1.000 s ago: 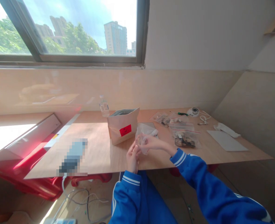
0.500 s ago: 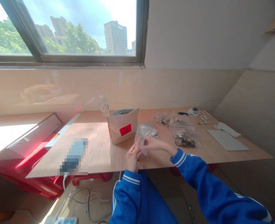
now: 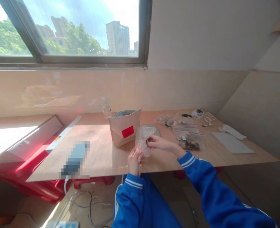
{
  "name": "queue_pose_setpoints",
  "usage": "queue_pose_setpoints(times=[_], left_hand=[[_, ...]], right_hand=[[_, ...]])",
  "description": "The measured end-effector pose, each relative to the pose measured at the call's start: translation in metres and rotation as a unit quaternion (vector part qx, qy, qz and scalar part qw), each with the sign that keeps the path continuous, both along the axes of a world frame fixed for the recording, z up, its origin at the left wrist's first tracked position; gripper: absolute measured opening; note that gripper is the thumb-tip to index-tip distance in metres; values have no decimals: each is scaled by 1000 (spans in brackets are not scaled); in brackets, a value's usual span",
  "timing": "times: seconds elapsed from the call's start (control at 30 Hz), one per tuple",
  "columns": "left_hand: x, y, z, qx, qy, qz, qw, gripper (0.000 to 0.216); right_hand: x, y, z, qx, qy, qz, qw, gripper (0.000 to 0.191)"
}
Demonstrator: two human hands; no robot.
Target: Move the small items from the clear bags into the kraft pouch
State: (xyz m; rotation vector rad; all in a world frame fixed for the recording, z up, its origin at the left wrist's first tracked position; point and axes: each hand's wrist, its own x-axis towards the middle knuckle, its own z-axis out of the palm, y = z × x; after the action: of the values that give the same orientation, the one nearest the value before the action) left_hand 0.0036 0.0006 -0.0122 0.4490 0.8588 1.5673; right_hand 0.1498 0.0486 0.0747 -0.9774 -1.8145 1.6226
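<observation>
Both hands grip a clear plastic bag (image 3: pixel 143 141): left hand (image 3: pixel 134 161) pinches its lower edge, right hand (image 3: pixel 157 143) holds what seems a small dark piece at its mouth.

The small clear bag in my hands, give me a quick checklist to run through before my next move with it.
1. Left hand grips the small clear bag at its lower edge: ok.
2. Right hand is at the bag's mouth with a small dark piece at the fingertips: ok.
3. Piece fully inside the bag: cannot tell.
4. Bag held over the table, not past its edge: ok.
5. Brown paper pouch stands upright, apart from the hands: ok.
6. Filled parts bags lie within the right hand's side: ok.
</observation>
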Motion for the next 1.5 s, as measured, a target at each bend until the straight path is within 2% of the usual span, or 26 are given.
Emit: queue_pose_setpoints(times=[0.13, 0.27, 0.37, 0.43, 0.53, 0.63, 0.7, 0.8, 0.93, 1.03, 1.2, 1.27, 1.4, 1.5], left_hand=[[0, -1, 2, -4, -6, -2, 1000, 35], [1, -2, 4, -8, -12, -2, 1000, 35], [1, -2, 5, -16, -1, 4, 1000, 37], [1, -2, 5, -15, 5, 2, 1000, 39], [0, -3, 5, -2, 2, -13, 1000, 41], [-1, -3, 3, 8, -9, -24, 1000, 42], [-2, -3, 2, 8, -17, -31, 999, 44], [-2, -2, 0, 8, -35, -36, 999, 43], [-2, -1, 0, 10, -49, -36, 998, 39], [-2, -1, 1, 7, -49, -40, 998, 38], [-2, -1, 2, 5, -45, -38, 998, 40], [-2, -1, 2, 1, -42, -35, 999, 40], [-2, -1, 3, 0, -27, -30, 999, 40], [-2, -1, 5, -4, -20, -31, 999, 43]], right_hand=[[16, -12, 19, -3, -26, 46, 999, 20], [19, -24, 58, 47, 13, 33, 998, 20], [2, -13, 89, 169, 86, -54, 980, 13], [-18, 5, 106, 264, 112, -125, 950, 11], [-54, 38, 122, 384, 91, -185, 900, 13], [-84, 61, 121, 485, 43, -190, 853, 13], [-96, 67, 114, 521, 11, -165, 837, 14], [-102, 66, 100, 527, -27, -128, 840, 14], [-97, 60, 88, 519, -35, -131, 844, 13], [-93, 61, 83, 525, -36, -121, 842, 15], [-96, 64, 78, 498, -40, -129, 857, 27], [-96, 61, 81, 512, -51, -133, 847, 27], [-81, 41, 91, 557, -64, -193, 805, 24], [-57, 16, 79, 518, -49, -327, 789, 21]])
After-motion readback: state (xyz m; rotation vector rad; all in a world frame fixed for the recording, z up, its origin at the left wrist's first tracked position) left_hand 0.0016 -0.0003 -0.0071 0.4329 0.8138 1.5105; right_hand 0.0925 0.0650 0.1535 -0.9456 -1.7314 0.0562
